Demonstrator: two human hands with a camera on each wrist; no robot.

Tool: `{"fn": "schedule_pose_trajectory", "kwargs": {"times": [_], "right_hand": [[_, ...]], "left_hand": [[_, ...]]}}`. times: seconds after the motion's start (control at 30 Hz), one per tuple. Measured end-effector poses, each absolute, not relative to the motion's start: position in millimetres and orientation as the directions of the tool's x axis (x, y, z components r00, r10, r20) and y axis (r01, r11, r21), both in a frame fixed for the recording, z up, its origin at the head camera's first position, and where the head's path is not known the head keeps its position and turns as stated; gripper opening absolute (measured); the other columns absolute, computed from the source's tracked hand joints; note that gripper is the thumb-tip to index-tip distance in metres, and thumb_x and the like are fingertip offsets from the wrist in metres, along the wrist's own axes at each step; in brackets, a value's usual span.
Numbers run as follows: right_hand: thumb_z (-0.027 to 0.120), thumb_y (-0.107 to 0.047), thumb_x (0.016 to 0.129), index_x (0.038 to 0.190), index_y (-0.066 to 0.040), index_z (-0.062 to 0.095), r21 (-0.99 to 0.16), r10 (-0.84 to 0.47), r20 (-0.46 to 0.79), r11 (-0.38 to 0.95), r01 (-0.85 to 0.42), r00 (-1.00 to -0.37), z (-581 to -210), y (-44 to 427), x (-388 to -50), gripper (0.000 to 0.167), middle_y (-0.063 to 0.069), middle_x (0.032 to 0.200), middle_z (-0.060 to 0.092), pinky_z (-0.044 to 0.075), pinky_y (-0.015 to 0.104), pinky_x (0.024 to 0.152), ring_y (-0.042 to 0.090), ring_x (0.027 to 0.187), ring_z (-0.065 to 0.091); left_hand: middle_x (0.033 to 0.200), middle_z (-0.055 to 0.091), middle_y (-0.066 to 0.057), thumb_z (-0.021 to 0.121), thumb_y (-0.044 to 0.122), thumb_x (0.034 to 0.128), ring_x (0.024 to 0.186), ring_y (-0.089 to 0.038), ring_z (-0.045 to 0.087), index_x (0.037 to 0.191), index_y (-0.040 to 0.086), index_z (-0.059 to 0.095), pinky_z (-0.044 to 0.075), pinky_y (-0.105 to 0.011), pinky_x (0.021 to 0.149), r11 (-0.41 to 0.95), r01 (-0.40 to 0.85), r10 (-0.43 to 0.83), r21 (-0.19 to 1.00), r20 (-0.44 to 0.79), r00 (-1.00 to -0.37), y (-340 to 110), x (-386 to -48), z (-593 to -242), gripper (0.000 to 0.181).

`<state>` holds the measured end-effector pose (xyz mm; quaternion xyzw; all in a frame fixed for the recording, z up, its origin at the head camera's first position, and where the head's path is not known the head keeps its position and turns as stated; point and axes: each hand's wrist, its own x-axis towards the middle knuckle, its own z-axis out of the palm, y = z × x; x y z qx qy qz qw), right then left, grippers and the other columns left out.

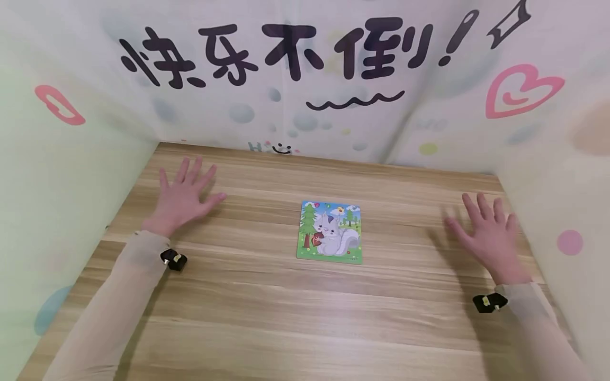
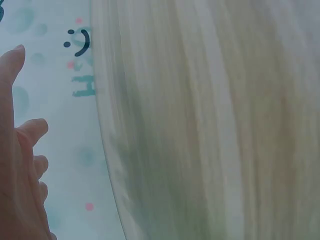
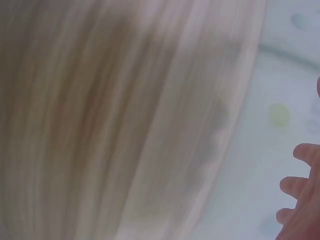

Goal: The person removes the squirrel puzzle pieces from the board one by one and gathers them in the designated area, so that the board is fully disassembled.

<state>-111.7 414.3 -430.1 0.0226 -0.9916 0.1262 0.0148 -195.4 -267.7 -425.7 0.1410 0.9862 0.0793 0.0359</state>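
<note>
A flat square picture board (image 1: 330, 232) with a grey squirrel holding an acorn lies face up near the middle of the wooden table. The left hand (image 1: 183, 198) is at the table's far left, palm down, fingers spread, holding nothing. At the far right, the right hand (image 1: 491, 238) also has its fingers spread and nothing in it; a shadow falls beside it. Neither hand touches the board. The left wrist view shows part of the left hand (image 2: 22, 155) at its left edge, and the right wrist view shows the right hand's fingers (image 3: 295, 187).
The wooden table (image 1: 267, 328) is bounded by a printed white cloth (image 1: 333, 127) at the back, with pale cloth at both sides. Long sleeves cover both arms, and a small black device (image 1: 174, 260) is on the left wrist, another (image 1: 490, 302) on the right.
</note>
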Motion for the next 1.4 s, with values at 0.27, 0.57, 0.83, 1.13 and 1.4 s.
{"fn": "schedule_pose_trajectory", "kwargs": {"times": [0.27,0.57,0.83,1.13,1.4], "right_hand": [[0.046,-0.055,0.107,0.169,-0.016,0.014,-0.281,-0.082,0.059,0.955,-0.095,-0.995,-427.6,396.1,-110.4,0.08,0.028,0.171,0.01,-0.009,0.08,0.114,0.052,0.156,-0.011],[0.045,-0.054,0.108,0.168,-0.014,0.017,-0.277,-0.14,0.081,0.948,-0.157,-0.987,-421.2,371.6,-104.6,0.078,0.03,0.169,0.014,-0.006,0.079,0.116,0.053,0.156,-0.006],[0.053,-0.051,0.106,0.166,-0.011,0.024,-0.272,-0.198,0.097,0.938,-0.217,-0.975,-419.1,348.5,-104.7,0.078,0.031,0.167,0.021,0.001,0.079,0.117,0.054,0.156,0.002],[0.059,-0.052,0.102,0.163,-0.008,0.033,-0.258,-0.272,0.093,0.923,-0.287,-0.958,-420.2,323.1,-108.7,0.079,0.031,0.164,0.029,0.015,0.076,0.118,0.055,0.154,0.015],[0.062,-0.05,0.102,0.159,-0.003,0.039,-0.259,-0.345,0.121,0.894,-0.365,-0.931,-419.6,300.5,-115.1,0.078,0.032,0.162,0.034,0.022,0.069,0.12,0.058,0.15,0.024]], "left_hand": [[0.174,-0.009,-0.012,0.036,0.073,0.1009,0.159,-0.04,-0.014,0.169,0.022,0.011,-0.017,-0.078,0.112,0.943,0.279,0.29,0.182,-0.04,-0.956,-259.3,-185.9,-423.8,0.089],[0.175,0.002,-0.015,0.037,0.073,0.1007,0.16,-0.041,-0.005,0.169,0.02,0.015,-0.016,-0.078,0.113,0.931,0.323,0.332,0.172,-0.026,-0.943,-240.2,-180.6,-420.1,0.089],[0.174,0.004,-0.015,0.04,0.075,0.0992,0.16,-0.041,0.0,0.169,0.018,0.017,-0.012,-0.078,0.115,0.916,0.371,0.38,0.154,-0.029,-0.925,-221.3,-174.6,-425.5,0.093],[0.174,0.012,-0.013,0.043,0.075,0.0986,0.16,-0.04,0.004,0.167,0.018,0.026,-0.008,-0.077,0.117,0.908,0.389,0.398,0.155,-0.033,-0.917,-195.1,-164.7,-429.1,0.09],[0.173,0.02,-0.014,0.05,0.075,0.0947,0.159,-0.041,0.016,0.166,0.014,0.027,0.002,-0.077,0.119,0.885,0.42,0.434,0.203,-0.03,-0.9,-173.1,-158.6,-431.7,0.097]]}}
